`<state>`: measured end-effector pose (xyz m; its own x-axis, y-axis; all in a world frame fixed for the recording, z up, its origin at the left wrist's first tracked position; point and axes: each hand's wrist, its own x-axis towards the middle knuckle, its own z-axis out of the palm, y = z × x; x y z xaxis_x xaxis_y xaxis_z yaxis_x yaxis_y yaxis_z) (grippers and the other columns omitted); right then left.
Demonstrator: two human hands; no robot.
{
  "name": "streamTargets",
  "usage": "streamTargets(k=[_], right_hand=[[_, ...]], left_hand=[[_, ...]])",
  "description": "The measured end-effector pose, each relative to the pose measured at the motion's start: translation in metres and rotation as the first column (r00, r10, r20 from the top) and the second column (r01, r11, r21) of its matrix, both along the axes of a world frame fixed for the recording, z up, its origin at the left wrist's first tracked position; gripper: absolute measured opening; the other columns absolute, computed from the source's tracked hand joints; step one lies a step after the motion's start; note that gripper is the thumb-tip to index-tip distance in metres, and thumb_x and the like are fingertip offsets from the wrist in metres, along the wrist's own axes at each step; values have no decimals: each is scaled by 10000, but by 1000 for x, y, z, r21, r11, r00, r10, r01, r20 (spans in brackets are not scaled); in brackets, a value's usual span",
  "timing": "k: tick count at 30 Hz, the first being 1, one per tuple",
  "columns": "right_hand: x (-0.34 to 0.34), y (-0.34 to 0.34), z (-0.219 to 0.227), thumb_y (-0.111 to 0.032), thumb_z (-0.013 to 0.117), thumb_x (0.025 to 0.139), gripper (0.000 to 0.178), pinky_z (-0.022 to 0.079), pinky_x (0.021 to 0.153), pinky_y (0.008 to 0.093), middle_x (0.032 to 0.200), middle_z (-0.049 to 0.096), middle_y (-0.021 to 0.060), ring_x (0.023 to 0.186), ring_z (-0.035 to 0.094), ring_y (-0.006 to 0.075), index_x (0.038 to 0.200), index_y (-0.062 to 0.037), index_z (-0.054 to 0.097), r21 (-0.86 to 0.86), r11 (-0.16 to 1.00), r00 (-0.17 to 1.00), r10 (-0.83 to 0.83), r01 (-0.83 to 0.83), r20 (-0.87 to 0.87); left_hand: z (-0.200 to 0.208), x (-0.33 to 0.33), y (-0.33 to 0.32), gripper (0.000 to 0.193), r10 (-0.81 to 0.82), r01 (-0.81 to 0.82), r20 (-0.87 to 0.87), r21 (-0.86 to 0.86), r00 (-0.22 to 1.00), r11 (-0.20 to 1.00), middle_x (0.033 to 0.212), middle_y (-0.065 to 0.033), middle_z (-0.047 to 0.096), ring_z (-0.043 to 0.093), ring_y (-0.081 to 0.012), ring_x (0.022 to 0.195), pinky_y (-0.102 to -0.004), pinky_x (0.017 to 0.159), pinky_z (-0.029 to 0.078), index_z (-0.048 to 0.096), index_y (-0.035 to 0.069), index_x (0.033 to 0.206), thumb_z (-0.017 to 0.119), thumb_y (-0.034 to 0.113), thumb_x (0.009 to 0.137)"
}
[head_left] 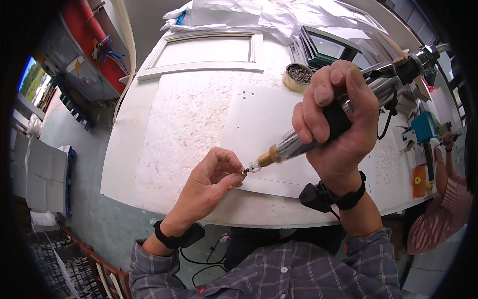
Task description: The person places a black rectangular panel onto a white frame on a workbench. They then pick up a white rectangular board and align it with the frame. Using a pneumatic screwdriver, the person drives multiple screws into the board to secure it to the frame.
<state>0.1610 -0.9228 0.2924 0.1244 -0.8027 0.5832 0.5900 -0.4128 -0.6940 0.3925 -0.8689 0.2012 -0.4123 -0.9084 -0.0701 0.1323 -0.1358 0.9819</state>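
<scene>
My right hand (356, 119) is wrapped round a silver power screwdriver (294, 143) with a brass-coloured nose, its tip slanting down to the left. At that tip, my left hand (209, 182) pinches a small screw (244, 173) between thumb and forefinger; the fingers partly hide it. Beneath both hands lies a flat white panel (264, 117) with a few small holes near its far left corner. A round tub (298, 76) full of small screws stands beyond my right hand.
A white frame (201, 68) lies at the table's far left. Dark-edged framed panels (328, 49) are stacked at the far right, beside white wrapping (259, 17). Another person's arm (440, 172) is at the right, near a teal tool (423, 127). A hose (130, 50) hangs at left.
</scene>
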Motion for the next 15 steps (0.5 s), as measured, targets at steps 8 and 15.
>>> streamTargets(k=[8,15], right_hand=[[4,0,3,-341,435,1082,290,453,446,263,861,556,39,464,446,74,1004,-69,499,17,1000,1000,0,1,-15],[6,-3,0,-327,409,1094,271,443,439,250,892,558,32,467,429,66,1051,-82,518,-31,999,999,28,-29,-21]], left_hand=[[0,3,-1,219,8,-8,-17,15,1000,1000,1080,-28,610,629,-100,992,-286,907,555,510,67,1135,667,24,989],[-2,8,-1,213,-16,17,-32,15,999,1000,1107,-35,608,623,-106,1037,-294,933,561,517,67,1153,653,22,995]])
